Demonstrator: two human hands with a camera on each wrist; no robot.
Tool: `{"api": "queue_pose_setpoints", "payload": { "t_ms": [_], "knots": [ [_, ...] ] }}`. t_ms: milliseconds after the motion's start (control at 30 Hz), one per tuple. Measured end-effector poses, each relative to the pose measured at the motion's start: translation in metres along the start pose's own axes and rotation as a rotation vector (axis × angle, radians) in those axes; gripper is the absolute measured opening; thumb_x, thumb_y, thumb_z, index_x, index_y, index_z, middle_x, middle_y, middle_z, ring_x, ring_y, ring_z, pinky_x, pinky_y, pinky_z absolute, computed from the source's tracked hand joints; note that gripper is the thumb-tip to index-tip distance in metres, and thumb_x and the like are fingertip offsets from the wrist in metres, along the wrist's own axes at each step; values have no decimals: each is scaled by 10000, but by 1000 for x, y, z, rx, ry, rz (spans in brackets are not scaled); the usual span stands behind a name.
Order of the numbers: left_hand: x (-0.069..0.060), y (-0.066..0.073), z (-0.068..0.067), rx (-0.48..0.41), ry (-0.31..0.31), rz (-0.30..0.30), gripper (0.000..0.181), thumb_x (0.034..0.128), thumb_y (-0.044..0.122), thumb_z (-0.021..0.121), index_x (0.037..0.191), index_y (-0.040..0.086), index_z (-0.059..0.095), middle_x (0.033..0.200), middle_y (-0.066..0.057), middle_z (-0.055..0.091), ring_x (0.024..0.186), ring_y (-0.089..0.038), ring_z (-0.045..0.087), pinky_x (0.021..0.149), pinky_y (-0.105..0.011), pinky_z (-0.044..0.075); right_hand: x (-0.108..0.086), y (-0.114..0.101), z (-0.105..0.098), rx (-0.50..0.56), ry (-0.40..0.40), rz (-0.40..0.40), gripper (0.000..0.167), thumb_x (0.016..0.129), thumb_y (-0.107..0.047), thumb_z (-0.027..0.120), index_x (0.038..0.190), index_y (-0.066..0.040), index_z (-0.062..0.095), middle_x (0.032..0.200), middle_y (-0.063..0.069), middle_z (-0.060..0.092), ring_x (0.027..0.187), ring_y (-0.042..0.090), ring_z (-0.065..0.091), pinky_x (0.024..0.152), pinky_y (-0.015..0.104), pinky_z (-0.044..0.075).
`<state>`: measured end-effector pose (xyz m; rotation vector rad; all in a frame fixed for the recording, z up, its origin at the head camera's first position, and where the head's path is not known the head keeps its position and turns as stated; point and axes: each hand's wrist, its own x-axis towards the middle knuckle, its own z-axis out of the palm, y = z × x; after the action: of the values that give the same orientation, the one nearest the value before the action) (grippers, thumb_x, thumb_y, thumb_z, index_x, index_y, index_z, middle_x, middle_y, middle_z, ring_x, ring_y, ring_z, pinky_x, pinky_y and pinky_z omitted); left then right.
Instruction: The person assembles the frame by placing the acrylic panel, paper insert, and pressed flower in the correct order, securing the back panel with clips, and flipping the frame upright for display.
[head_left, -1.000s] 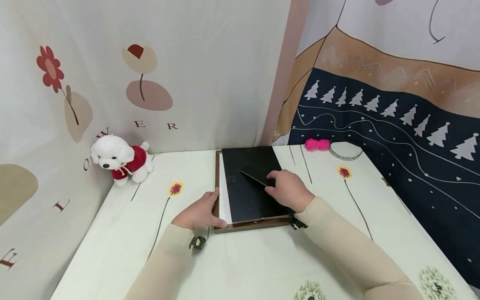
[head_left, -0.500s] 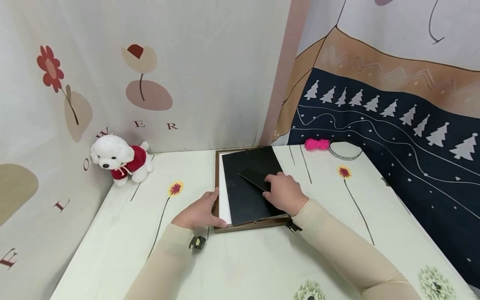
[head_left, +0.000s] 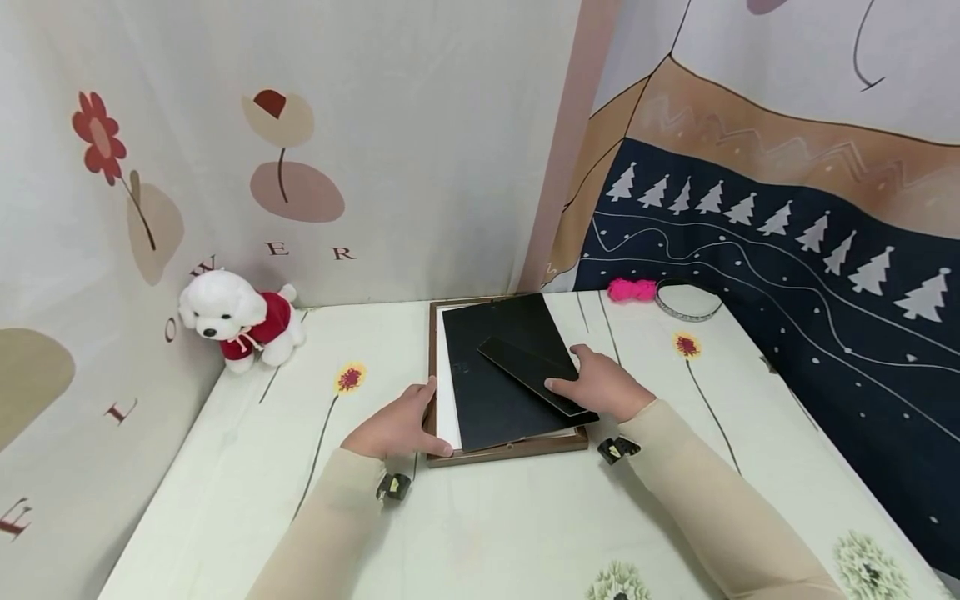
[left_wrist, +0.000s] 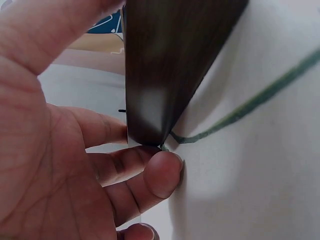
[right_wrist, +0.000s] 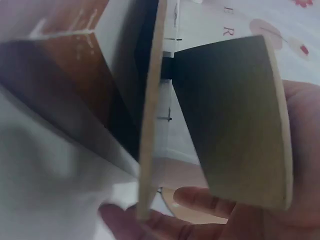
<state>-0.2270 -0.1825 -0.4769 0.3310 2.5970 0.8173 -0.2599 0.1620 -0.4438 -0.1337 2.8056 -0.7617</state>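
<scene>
A brown wooden frame [head_left: 510,451] lies on the table with a white sheet [head_left: 447,400] inside. Over it rests a black backing board [head_left: 480,400], slightly askew, its lower right corner over the frame's edge. A black stand leg [head_left: 525,371] slants across the board; in the right wrist view the leg [right_wrist: 235,125] stands away from the board [right_wrist: 150,125]. My left hand [head_left: 393,423] grips the frame's near left corner, thumb in front, fingers along the side. My right hand [head_left: 603,385] holds the board's right edge, thumb by the leg, fingers partly hidden.
A white plush dog [head_left: 225,308] in a red top sits at the back left. At the back right lie a pink item [head_left: 632,290] and a headband-like ring [head_left: 686,315]. Patterned curtains [head_left: 420,150] stand behind the table.
The board has turned slightly out of line with the frame. My right hand has gone from the stand leg to the board's right edge, uncovering the leg's lower part. My left hand stays put.
</scene>
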Motion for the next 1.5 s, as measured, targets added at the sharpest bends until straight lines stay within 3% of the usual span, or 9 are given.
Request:
{"api": "queue_pose_setpoints", "payload": {
  "t_ms": [200,400,500,667,833,1000,1333,1500],
  "knots": [
    [0,0,0,-2,3,-1,1293,769,438,948,1694,51,132,1685,-218,299,1470,-345,461,1147,-503,461,6,8,0,119,-17,15,946,963,-498,719,1591,83,315,1555,326,470,1390,451,523,1144,582,444],
    [0,0,1,-9,2,0,1296,769,443,946,1694,50,129,1688,-212,297,1482,-342,450,1157,-504,452,7,9,0,246,-19,34,886,988,-440,693,1623,33,295,1530,308,497,1344,421,555,1115,551,466],
    [-1,-1,1,-13,3,-8,1284,774,440,942,1697,62,133,1693,-200,294,1485,-337,447,1158,-504,450,7,7,1,388,-19,18,818,1017,-345,668,1651,-15,270,1422,288,596,1197,345,663,996,456,543],
    [-1,-2,0,-2,-5,1,1282,778,462,931,1699,70,129,1694,-202,294,1481,-340,452,1149,-507,456,6,5,5,699,-25,-25,748,1059,-160,599,1680,-45,199,1166,235,726,802,164,760,737,283,608],
    [-1,-5,-2,-10,-8,34,1326,750,545,927,1692,43,141,1674,-222,319,1461,-362,468,1140,-520,460,2,0,11,866,-30,-60,724,1066,-77,544,1674,2,160,1106,210,734,709,95,742,681,254,612],
    [0,-6,-3,-34,-17,54,1313,774,572,902,1682,5,141,1673,-248,310,1483,-393,438,1161,-538,438,3,-2,17,898,-30,-56,722,1069,-74,536,1674,2,150,1068,180,737,712,91,745,685,249,612],
    [0,-5,-3,-44,-15,31,1298,788,569,892,1684,12,137,1693,-244,283,1518,-395,396,1188,-547,408,7,-4,25,909,-25,-75,698,1064,-56,544,1667,0,197,1056,194,750,729,104,752,692,263,617],
    [0,-5,-3,-34,-4,34,1285,789,548,899,1685,17,145,1683,-244,301,1511,-395,406,1191,-547,404,10,-6,24,771,0,-48,738,1048,-116,597,1668,-23,207,1191,278,712,804,146,755,735,288,611]
  ]
}}
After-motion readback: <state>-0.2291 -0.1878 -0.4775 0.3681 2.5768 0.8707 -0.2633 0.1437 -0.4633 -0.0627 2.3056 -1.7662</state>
